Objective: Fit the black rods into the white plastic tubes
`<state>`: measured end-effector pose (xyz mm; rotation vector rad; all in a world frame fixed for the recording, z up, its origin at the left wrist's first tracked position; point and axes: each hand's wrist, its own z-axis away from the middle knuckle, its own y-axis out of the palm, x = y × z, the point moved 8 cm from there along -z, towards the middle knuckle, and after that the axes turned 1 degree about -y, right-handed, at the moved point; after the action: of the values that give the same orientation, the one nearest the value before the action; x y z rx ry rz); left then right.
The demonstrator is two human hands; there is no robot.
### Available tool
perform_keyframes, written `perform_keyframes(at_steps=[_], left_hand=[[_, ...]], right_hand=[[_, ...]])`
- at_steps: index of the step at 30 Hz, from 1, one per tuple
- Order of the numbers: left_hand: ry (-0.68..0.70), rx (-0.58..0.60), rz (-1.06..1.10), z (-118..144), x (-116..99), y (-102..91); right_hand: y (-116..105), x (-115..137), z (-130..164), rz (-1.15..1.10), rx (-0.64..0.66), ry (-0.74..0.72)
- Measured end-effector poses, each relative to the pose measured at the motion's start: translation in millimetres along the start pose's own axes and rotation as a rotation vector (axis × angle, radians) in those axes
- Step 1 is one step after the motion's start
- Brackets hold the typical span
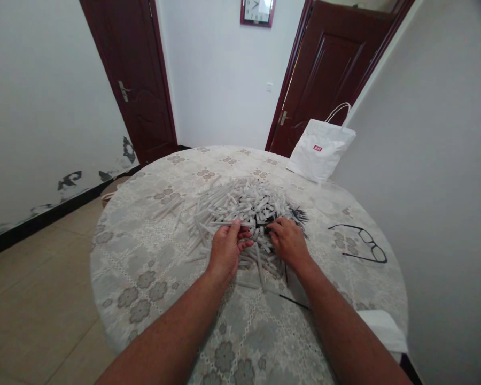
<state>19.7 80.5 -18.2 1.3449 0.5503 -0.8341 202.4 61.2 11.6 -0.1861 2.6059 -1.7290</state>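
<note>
Well inside table edge (94, 262), left hand (227, 247) holds stick (223, 223).

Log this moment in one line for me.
left hand: holding pale stick | right hand: at dark pieces, grip unclear | pale heap: on tablecloth

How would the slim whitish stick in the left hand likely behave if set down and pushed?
The whitish stick is probably fairly stiff, since it juts straight from the left hand without visible sag. Its slender shape suggests it is light. It may roll if pushed, though its cross-section is too small to make out.
</note>
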Motion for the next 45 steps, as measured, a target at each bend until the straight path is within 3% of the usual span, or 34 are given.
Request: perform_keyframes(at_steps=[10, 15, 20, 28, 31, 36, 40, 45], left_hand=[[-0.012, 0.013, -0.013, 1.2, 1.9, 1.2], [-0.014, 0.018, -0.018, 0.3, 3.6, 1.6], [-0.01, 0.026, -0.014, 2.6, 1.7, 4.7], [-0.016, 0.042, 0.015, 1.8, 1.5, 5.3], [-0.028, 0.071, 0.033, 1.7, 3.4, 7.3], [-0.06, 0.121, 0.063, 4.4, 6.9, 13.0], [-0.062, 0.15, 0.084, 7.4, 7.7, 16.6], [-0.096, 0.204, 0.102, 10.7, 10.6, 22.0]], right_hand=[[4.6, -30.9, 7.8, -0.014, -0.08, 0.105], [0.0, -21.9, 10.6, -0.064, -0.18, 0.084], [4.0, -1.6, 10.4, -0.076, -0.155, 0.007], [19.9, -8.1, 7.6, -0.102, -0.139, 0.002], [10.9, -9.0, 8.3, -0.138, -0.222, 0.003], [-29.9, -0.2, 11.7, -0.355, -0.371, 0.014], [-49.1, 9.2, 13.6, -0.599, -0.244, 0.116], [-46.2, 19.0, 22.2, -0.805, -0.101, 0.203]])
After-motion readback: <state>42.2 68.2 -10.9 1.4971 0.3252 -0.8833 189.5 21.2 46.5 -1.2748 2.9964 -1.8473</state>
